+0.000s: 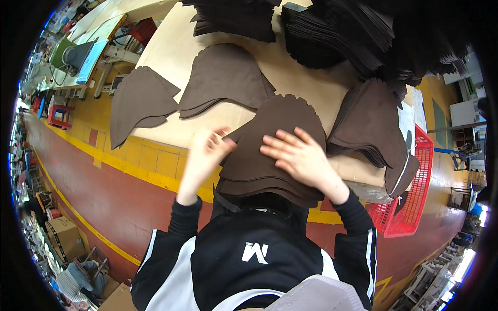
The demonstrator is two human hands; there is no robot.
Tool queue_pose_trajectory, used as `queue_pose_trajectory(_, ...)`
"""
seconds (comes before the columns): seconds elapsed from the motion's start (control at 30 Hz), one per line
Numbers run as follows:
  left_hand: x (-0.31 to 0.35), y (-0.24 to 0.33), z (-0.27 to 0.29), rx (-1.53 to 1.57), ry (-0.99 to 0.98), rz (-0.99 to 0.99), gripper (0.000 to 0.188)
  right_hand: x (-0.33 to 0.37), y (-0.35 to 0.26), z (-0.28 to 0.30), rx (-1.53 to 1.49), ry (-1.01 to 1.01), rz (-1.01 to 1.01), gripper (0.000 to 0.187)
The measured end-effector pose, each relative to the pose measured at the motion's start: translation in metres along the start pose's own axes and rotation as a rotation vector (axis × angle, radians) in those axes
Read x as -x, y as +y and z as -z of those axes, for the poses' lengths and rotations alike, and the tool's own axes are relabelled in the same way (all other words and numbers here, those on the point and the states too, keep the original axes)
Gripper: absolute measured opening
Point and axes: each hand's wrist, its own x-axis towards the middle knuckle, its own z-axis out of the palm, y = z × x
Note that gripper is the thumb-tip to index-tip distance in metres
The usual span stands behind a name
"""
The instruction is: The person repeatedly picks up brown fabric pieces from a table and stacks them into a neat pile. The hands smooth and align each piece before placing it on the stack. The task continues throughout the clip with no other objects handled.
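Clock set on the middle of my view, reading left to right. At 10 o'clock, a small brown stack (142,101) of bell-shaped sheets lies at the edge of the tabletop (303,80); near 11:30, a wider brown stack (223,75), set apart, I judge, so the sheets don't mix. At 9, the left hand (207,150) is blurred, fingers loosely curled by the central stack's left edge; I can't tell whether it pinches anything. At centre, the central stack (264,124), notched edge toward 12, lower layers fanned toward 6, probably for picking at single edges. At 3, the right hand (295,155) lies spread on top, palm down, likely steadying the layers. Toward 2:30, the right-hand stack (363,119), within easy reach; past it, a red basket (425,155).
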Motion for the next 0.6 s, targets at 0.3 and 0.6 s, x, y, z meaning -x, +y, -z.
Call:
queue_pose_trajectory(0.3, 0.007, 0.001, -0.040, 0.047, 0.014, 0.003, 0.052, -0.051, 0.103, 0.016, 0.313, 0.163, -0.326, 0.051)
queue_pose_trajectory(0.6, -0.033, 0.002, -0.016, 0.162, 0.339, -0.134, 0.019, 0.038, -0.013, 0.043, 0.001, 0.093, 0.018, 0.060)
